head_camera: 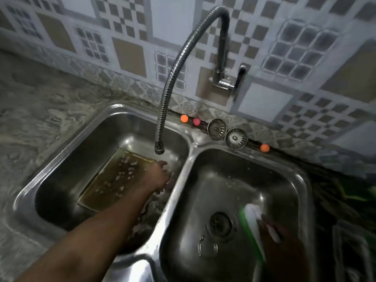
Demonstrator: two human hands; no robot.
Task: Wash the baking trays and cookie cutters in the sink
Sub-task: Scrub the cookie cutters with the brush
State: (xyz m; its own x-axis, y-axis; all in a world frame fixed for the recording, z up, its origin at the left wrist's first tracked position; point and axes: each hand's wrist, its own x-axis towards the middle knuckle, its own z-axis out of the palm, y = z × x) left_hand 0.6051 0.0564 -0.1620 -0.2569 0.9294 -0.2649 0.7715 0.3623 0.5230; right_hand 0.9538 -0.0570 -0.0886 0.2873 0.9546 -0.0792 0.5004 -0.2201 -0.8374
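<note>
The baking tray (114,178) lies flat on the bottom of the sink's left basin (81,143), toward the far right corner. Its brownish surface is dotted with white suds. The left hand (161,176) reaches down at the tray's right edge, just below the nozzle (159,149) of the flexible faucet hose (177,78). Its fingers point into the basin and are blurred, so whether they grasp the tray cannot be told. More foam sits along that basin's right wall beside the forearm.

In the right basin (284,180), the right hand (278,237) grips a green-and-white sponge (253,222) near the right wall, beside the drain (220,223); both are motion-blurred.

On the sink's rear rim (200,142) rest two round metal strainers (216,129) (236,138), side by side. Near them are two orange balls (184,118) (264,147) and a pink one (196,121). A mottled grey countertop (40,110) surrounds the sink, under a patterned tiled wall (264,102) carrying the tap lever (240,76).
</note>
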